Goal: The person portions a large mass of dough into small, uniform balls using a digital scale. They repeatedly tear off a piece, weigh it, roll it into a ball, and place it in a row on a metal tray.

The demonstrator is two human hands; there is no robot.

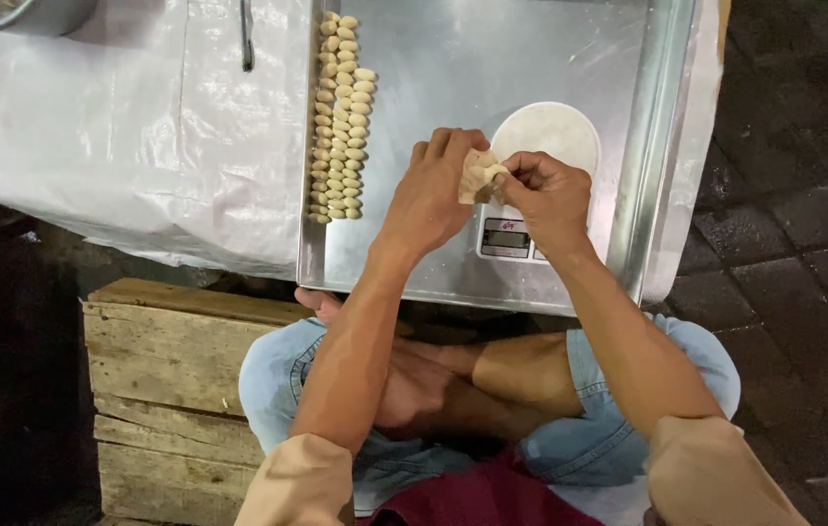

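Pale folded dough piece [478,177] is pinched between the closed fingers of left hand [431,190] and right hand [547,195], above a small round-topped white scale [543,131] on the steel tray [433,58], right of rows of finished dumplings [341,117]

A pale lump of dough [479,176] is pinched between the left hand [433,190] and the right hand [548,195], both curled around it from either side. The hands are held just above a small kitchen scale [531,175], whose round white platter is partly covered by them; its display is seen just below the dough. The scale is set on a large metal tray [414,68]. To the left of the scale, along the tray's left edge, rows of small shaped dough pieces [340,117] are lined up. Further left of the scale, white plastic sheeting [141,136] is spread. Below the scale, a wooden crate [166,380] is seen beside crossed legs.
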